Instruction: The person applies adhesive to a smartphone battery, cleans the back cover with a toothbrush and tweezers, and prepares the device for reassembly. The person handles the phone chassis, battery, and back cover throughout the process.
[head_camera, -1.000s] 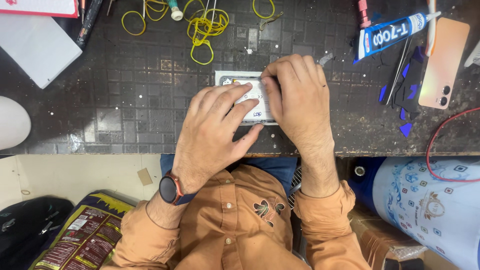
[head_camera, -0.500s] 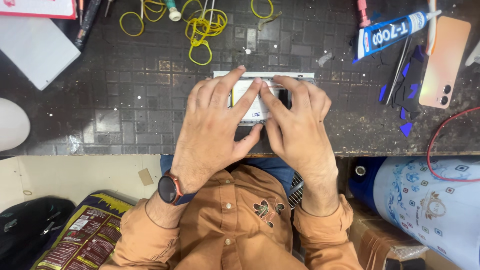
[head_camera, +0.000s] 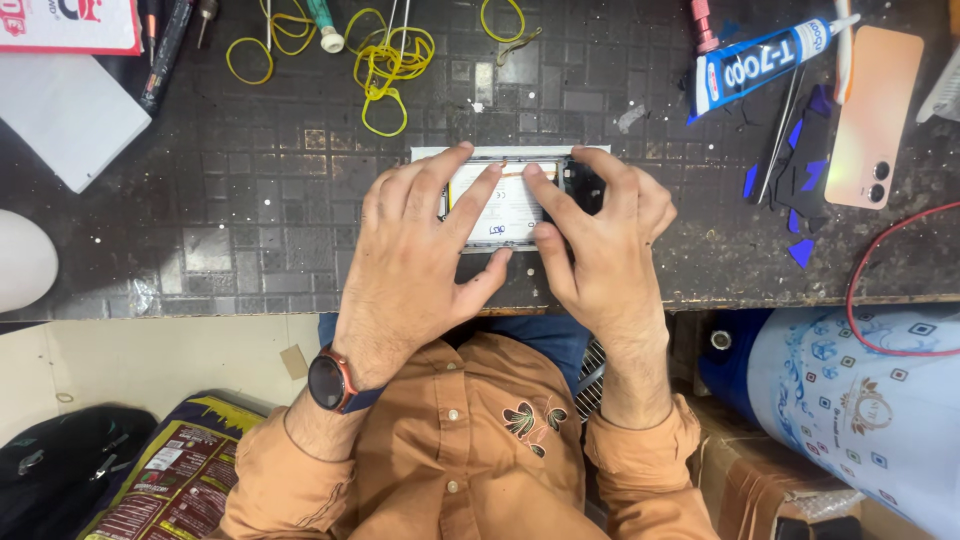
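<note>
Opened phone (head_camera: 497, 205) with white battery inside its frame, left hand (head_camera: 420, 250) fingers spread flat on it, right hand (head_camera: 600, 245) pressing its right end, yellow rubber bands (head_camera: 385, 60) beyond.

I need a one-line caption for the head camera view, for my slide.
Both hands, left and right, press on an opened phone on a dark workbench.
</note>
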